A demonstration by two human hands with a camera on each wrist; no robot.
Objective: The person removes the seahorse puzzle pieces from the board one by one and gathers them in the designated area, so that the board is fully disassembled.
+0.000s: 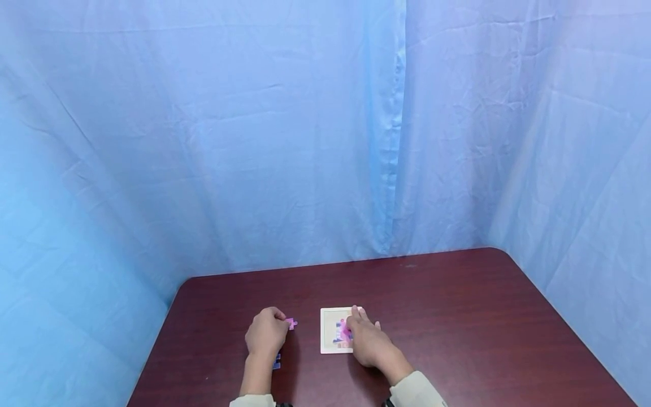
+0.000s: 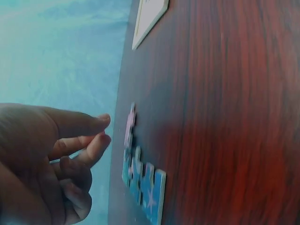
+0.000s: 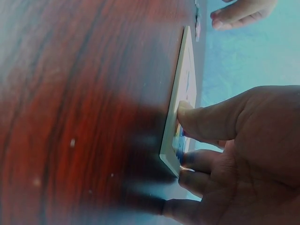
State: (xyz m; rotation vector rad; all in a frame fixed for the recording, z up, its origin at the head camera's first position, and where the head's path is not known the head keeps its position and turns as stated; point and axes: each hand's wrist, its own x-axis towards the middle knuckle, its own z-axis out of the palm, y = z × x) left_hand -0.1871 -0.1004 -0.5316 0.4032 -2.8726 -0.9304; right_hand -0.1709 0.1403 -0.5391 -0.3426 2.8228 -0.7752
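Note:
My left hand (image 1: 267, 332) hovers over loose jigsaw pieces at the left, its thumb and fingers bent with a small gap between the tips and nothing visible held. A pink jigsaw piece (image 1: 291, 324) lies by its fingertips; a blue piece (image 1: 277, 362) shows beside the wrist. In the left wrist view, several pieces lie close together, one blue with a pink starfish (image 2: 151, 197). My right hand (image 1: 372, 342) rests on the right part of a pale square puzzle tray (image 1: 322, 333), thumb (image 3: 197, 119) touching its inside. Pink and blue pieces (image 1: 342, 333) sit in the tray, partly hidden by the hand.
Both hands work over a dark red-brown wooden table (image 1: 458, 316). Light blue curtains (image 1: 285, 141) hang behind the table and along both sides. The tray lies to the right of the loose pieces, with bare tabletop between them.

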